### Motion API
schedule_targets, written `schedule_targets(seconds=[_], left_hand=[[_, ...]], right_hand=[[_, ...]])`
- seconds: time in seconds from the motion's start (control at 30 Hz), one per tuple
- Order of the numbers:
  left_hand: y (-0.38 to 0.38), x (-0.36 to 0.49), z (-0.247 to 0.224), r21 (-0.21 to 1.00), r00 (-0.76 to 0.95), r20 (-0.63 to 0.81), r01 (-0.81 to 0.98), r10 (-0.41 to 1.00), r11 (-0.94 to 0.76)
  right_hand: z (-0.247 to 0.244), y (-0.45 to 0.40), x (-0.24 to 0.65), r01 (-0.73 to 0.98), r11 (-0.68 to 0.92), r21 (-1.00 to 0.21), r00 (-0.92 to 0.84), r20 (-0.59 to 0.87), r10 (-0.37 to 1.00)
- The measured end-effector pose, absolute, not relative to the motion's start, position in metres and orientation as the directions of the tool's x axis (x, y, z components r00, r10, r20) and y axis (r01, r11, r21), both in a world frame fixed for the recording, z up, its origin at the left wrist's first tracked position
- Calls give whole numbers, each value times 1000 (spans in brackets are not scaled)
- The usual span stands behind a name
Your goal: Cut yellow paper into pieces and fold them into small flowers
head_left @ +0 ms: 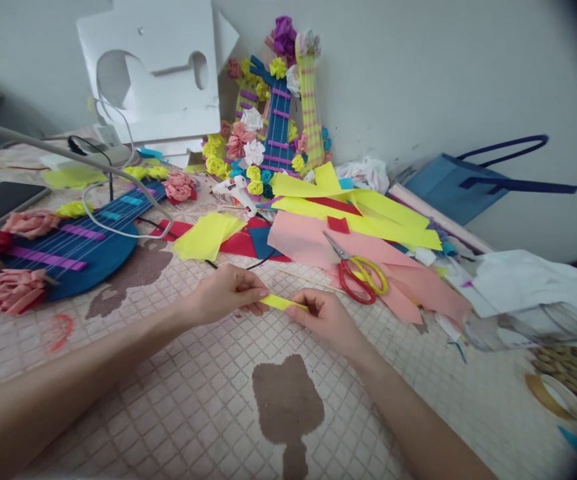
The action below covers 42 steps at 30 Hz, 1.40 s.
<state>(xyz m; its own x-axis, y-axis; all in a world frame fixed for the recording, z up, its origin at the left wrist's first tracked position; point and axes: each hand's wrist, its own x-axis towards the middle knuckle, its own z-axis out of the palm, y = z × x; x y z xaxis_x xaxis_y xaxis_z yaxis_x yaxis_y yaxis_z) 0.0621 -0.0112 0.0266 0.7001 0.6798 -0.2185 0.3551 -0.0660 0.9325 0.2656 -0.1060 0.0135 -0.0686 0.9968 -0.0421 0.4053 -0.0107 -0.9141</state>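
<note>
From my remote view, the left hand (pixel 228 293) and right hand (pixel 329 321) pinch a narrow yellow papery strip (pixel 277 302) just six-o'clock of centre — flat, barely begun, I judge — while ruffled pink papery flowers (pixel 13 290) already sit on the blue stringed guitar (pixel 105 260) at nine o'clock.

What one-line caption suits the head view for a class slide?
Left hand and right hand hold a yellow strip; nearby, scissors lie partly over pink sheets.

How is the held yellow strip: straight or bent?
Straight: the yellow strip spans from left hand to right hand without visible bend.
</note>
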Motion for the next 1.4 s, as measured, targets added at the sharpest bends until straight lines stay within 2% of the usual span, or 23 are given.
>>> schedule_targets(seconds=[0.27, 0.33, 0.37, 0.43, 0.5, 0.57, 0.63, 0.8, 0.93, 1.2, 1.3, 1.4], left_hand=[[-8, 63, 20, 920, 691, -271, 390, 670, -30], [-7, 63, 17, 919, 685, -247, 391, 685, -59], [-6, 63, 16, 916, 675, -224, 391, 703, -84], [-5, 67, 16, 907, 650, -156, 392, 743, -152], [-5, 76, 17, 903, 651, -103, 379, 752, -204], [-7, 91, 19, 919, 685, -82, 333, 724, -211], [-11, 111, 20, 936, 695, -46, 280, 718, -211], [-29, 153, 9, 909, 612, 58, 294, 789, -295], [-43, 162, 0, 843, 613, 118, 355, 781, -405], [-48, 158, 7, 684, 665, 115, 486, 738, -545], [-49, 158, 7, 624, 673, 109, 526, 731, -578], [-51, 158, 8, 557, 685, 115, 555, 720, -618]], right_hand=[[21, -106, 283, 448, -55, -892, -63, -93, 994], [25, -105, 300, 523, -15, -852, -48, -47, 998], [27, -105, 311, 566, 14, -824, 25, 34, 999], [27, -103, 336, 687, -4, -727, 221, 203, 954], [25, -101, 361, 834, -93, -544, 311, 324, 893], [20, -99, 380, 918, -137, -372, 272, 341, 900], [14, -98, 390, 929, -137, -343, 256, 330, 909], [5, -95, 394, 927, -144, -346, 260, 316, 912], [4, -95, 396, 912, -150, -381, 286, 331, 899], [30, -123, 376, 875, -178, -450, 370, 387, 845], [32, -147, 351, 879, -143, -455, 346, 402, 848], [23, -167, 329, 905, -103, -412, 273, 378, 885]])
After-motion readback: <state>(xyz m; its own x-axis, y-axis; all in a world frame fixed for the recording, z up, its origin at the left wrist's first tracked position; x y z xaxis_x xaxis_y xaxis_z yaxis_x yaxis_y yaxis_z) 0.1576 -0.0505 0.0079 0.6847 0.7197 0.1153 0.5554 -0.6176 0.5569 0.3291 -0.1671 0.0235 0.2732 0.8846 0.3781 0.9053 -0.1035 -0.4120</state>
